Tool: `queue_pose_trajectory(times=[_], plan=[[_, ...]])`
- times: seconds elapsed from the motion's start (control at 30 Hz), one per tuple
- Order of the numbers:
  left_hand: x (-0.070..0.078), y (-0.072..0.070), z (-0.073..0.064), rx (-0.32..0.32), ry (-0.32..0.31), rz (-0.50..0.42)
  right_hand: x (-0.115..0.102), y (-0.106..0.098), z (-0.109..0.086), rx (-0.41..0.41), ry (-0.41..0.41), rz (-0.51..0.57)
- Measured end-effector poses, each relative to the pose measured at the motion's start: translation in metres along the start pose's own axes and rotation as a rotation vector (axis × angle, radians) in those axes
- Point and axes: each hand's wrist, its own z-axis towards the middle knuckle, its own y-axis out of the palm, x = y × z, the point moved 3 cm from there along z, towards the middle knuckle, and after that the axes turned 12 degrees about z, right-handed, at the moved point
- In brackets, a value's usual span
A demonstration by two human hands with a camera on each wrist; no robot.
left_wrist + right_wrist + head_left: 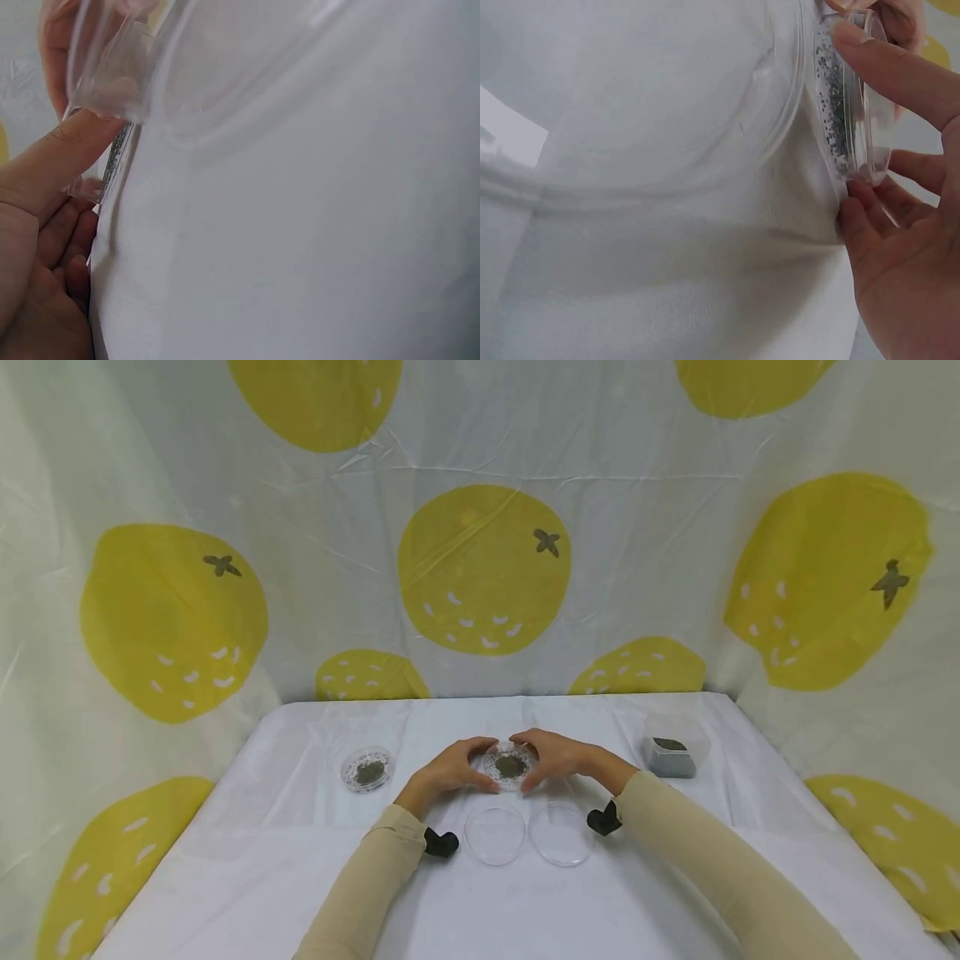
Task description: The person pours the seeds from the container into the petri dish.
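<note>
A clear petri dish [510,766] with dark green-grey granules scattered in it is on the white table, held between both hands. My left hand [456,766] grips its left side, thumb at the near edge and fingers at the far edge. From the right, my right hand [553,754] grips the same dish in the same way. In the right wrist view the thumb [900,71] lies along the dish's rim, and the granules show through its wall. Nearer my body, two clear round dish pieces [495,837] lie side by side, just inside the wrists.
Another petri dish [367,770] with dark granules stands to the left. At the right, a clear plastic tub [670,760] contains more dark granules. White cloth [480,910] covers the table, and a lemon-print curtain [480,443] hangs along the back and sides.
</note>
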Motion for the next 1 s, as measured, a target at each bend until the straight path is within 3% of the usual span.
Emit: queue_pose_trajectory(times=[0.4,0.7,0.83,1.0], plan=[[0.003,-0.002,-0.004,-0.017,0.02,-0.035,0.004,-0.001,-0.007,0.005,-0.014,0.118],[0.0,-0.01,-0.006,-0.027,0.025,-0.1,-0.001,-0.018,-0.017,-0.001,-0.026,0.169],[0.001,-0.017,-0.013,-0.015,0.011,-0.1,0.001,-0.029,-0.029,0.009,-0.025,0.183],[0.005,-0.028,-0.031,0.041,-0.045,-0.184,0.002,-0.048,-0.046,0.039,-0.042,0.202]])
